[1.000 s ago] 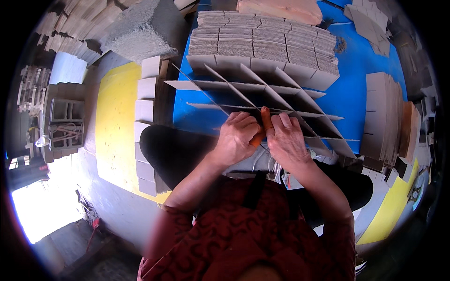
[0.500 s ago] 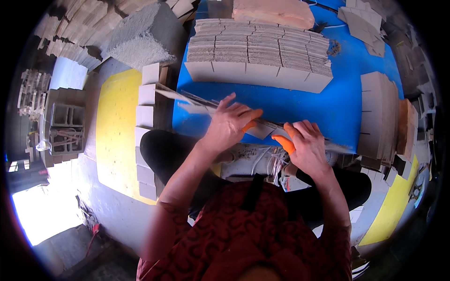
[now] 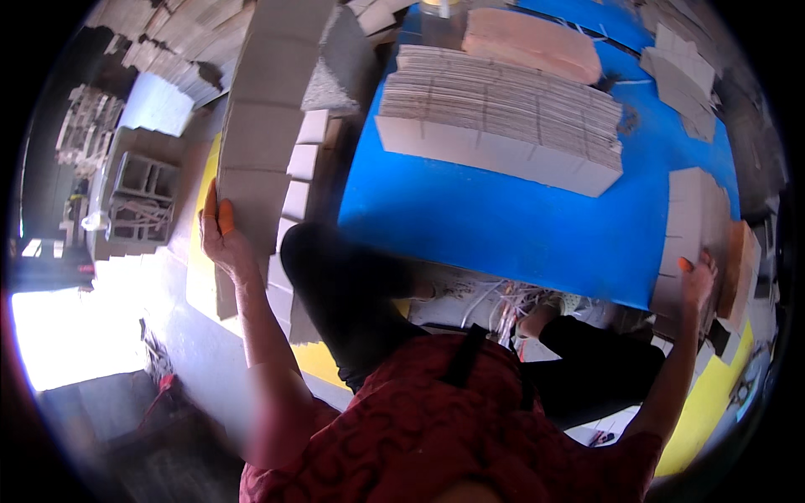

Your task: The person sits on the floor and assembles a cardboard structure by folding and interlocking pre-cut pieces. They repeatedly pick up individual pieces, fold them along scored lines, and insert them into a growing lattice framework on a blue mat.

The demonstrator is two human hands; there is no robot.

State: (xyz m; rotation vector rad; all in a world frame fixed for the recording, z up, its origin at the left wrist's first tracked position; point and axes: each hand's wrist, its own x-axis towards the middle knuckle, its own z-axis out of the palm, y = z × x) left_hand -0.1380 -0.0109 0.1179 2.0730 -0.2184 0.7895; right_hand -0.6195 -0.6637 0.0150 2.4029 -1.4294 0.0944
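My left hand [image 3: 226, 243], with orange finger covers, grips the left edge of a long grey cardboard strip [image 3: 268, 126] marked by cross lines. The strip stands over the yellow panel at my left, and its far end runs out of the picture. Out to the right, my right hand [image 3: 699, 281] lies on a stack of slit cardboard strips [image 3: 686, 214], thumb and fingers apart; an orange cover shows on the thumb. A long block of stacked cardboard strips [image 3: 503, 155] rests on the blue work surface [image 3: 495, 230] in front of me.
Behind the long block lies a pinkish-orange block [image 3: 532, 46]. Small cardboard pieces [image 3: 295, 199] line up beside my left knee. A hollow block [image 3: 144, 197] stands at far left. Scraps [image 3: 511, 306] lie between my feet, and loose cardboard sheets [image 3: 681, 75] lie at the back right.
My hands have parted from over the blue surface. The left has swung left with a cardboard strip; the right has moved out to the right-hand stack. My view has shifted left.
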